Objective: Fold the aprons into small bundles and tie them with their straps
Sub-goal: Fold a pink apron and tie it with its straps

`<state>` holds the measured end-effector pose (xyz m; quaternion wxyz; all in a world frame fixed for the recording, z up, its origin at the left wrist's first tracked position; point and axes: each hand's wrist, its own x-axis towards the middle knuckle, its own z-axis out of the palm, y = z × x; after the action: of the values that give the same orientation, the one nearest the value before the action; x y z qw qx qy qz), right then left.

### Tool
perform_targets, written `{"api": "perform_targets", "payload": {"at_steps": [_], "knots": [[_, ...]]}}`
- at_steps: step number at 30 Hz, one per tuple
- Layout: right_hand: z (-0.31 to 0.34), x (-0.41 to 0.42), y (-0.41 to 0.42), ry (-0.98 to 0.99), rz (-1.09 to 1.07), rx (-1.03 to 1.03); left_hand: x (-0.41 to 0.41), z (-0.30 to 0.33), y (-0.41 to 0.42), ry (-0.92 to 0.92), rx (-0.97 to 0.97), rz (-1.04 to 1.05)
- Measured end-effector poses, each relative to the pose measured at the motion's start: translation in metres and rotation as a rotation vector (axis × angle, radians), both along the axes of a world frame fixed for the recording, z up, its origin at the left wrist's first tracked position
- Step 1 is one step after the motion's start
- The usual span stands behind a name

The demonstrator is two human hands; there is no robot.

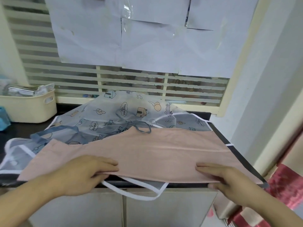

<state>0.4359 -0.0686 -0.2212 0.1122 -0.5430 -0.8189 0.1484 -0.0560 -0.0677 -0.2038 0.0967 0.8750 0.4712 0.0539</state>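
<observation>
- Pink apron (pixel 147 149) lay folded on the table (pixel 242 154), over the printed apron (pixel 114 115).
- Your left hand (pixel 85 171) and right hand (pixel 227 179) pinched its near edge.
- Looked light, limp; grip folds at edges.

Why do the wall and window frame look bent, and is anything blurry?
Head view: wide-angle distortion bows the window frame and wall at the edges; light is soft and even, shadows faint; the pink apron and both hands look fairly sharp, while the basket contents at far left are blurred.
</observation>
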Motion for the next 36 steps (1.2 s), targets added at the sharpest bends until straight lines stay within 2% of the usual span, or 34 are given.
{"api": "perform_targets", "payload": {"at_steps": [4, 7, 8, 10, 12, 14, 17, 19, 22, 26, 28, 30, 32, 33, 34, 36], "knots": [[0.010, 0.022, 0.001, -0.088, -0.135, 0.135, -0.021, 0.020, 0.010, -0.215, -0.160, 0.176], [0.018, 0.041, 0.010, -0.273, -0.328, 0.156, -0.032, 0.030, 0.018, -0.155, -0.152, 0.276], [0.025, 0.044, 0.011, -0.272, -0.385, 0.143, -0.034, 0.034, 0.021, -0.143, -0.139, 0.298], [0.044, 0.047, 0.012, -0.144, -0.443, 0.124, -0.035, 0.050, 0.024, -0.195, -0.138, 0.314], [0.062, 0.054, 0.010, 0.128, -0.469, 0.080, -0.040, 0.069, 0.031, -0.247, -0.168, 0.314], [0.075, 0.063, 0.010, 0.360, -0.513, 0.051, -0.050, 0.085, 0.039, -0.208, -0.214, 0.281], [0.070, 0.071, 0.021, 0.559, -0.562, 0.042, -0.070, 0.096, 0.058, -0.095, -0.296, 0.265], [0.057, 0.070, 0.030, 0.619, -0.589, 0.035, -0.089, 0.094, 0.074, 0.033, -0.395, 0.290], [0.041, 0.063, 0.043, 0.597, -0.608, 0.090, -0.118, 0.081, 0.095, 0.274, -0.629, 0.282], [0.032, 0.048, 0.049, 0.588, -0.652, 0.157, -0.113, 0.076, 0.085, 0.263, -0.741, 0.311], [0.027, 0.045, 0.051, 0.604, -0.717, 0.212, -0.099, 0.083, 0.076, 0.129, -0.620, 0.303], [0.013, 0.050, 0.061, 0.599, -0.779, 0.232, -0.090, 0.084, 0.072, -0.004, -0.343, 0.332], [-0.010, 0.073, 0.080, 0.647, -0.780, 0.226, -0.083, 0.083, 0.073, -0.046, -0.078, 0.373], [-0.018, 0.082, 0.088, 0.653, -0.791, 0.246, -0.079, 0.082, 0.073, -0.021, -0.012, 0.383], [-0.022, 0.085, 0.092, 0.639, -0.820, 0.278, -0.078, 0.081, 0.073, 0.017, -0.006, 0.391], [-0.011, 0.070, 0.084, 0.576, -0.855, 0.294, -0.084, 0.080, 0.069, 0.072, -0.166, 0.411]]}}
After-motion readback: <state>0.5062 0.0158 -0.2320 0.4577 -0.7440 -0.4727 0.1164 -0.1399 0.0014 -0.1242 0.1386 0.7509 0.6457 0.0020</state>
